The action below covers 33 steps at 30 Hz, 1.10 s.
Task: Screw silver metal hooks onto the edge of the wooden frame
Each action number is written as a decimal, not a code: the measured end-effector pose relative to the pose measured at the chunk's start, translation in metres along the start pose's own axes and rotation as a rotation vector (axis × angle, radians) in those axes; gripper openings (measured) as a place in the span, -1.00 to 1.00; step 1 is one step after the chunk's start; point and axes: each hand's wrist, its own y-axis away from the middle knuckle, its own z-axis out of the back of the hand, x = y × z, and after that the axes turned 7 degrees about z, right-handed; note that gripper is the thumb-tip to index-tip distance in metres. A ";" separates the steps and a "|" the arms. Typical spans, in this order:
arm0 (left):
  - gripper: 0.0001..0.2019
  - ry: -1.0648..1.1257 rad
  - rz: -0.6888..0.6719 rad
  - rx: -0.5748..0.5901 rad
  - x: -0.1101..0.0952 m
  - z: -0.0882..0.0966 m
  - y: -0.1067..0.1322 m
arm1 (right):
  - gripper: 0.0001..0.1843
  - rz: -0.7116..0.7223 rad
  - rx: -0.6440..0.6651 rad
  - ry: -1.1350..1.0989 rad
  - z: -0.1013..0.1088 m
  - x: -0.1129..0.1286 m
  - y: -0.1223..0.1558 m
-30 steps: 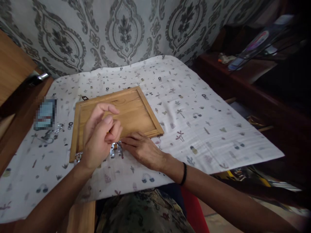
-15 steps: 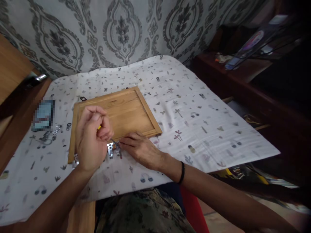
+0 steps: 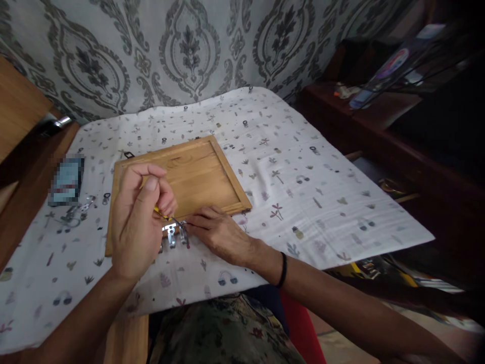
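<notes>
A framed wooden board lies flat on the cloth-covered table. Along its near edge is a shiny metal hook strip, its hooks pointing toward me. My left hand is curled round a yellow-handled screwdriver, most of the handle hidden in the fingers. The dark shaft slants down to the right and reaches the strip; the exact contact at the tip is too small to make out. With fingers together, my right hand steadies the strip's right end against the board edge; its thumb is hidden.
To the left lie a phone and some loose metal hooks. A patterned curtain hangs behind the white printed cloth. Dark red furniture stands at right, carrying a plastic bottle.
My left hand has turned and its fingers have loosened somewhat, showing more of the yellow screwdriver. My right hand and the board stay in place.
</notes>
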 end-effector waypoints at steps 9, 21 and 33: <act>-0.94 0.024 0.051 0.269 0.004 0.008 -0.011 | -0.80 0.000 0.009 0.007 0.003 0.001 -0.002; -0.92 0.082 0.042 0.146 0.005 0.001 -0.011 | -0.75 -0.002 -0.034 -0.007 -0.002 -0.001 0.001; -0.95 0.110 0.123 0.296 0.004 0.009 -0.020 | -0.77 -0.007 -0.014 -0.019 -0.006 -0.003 0.003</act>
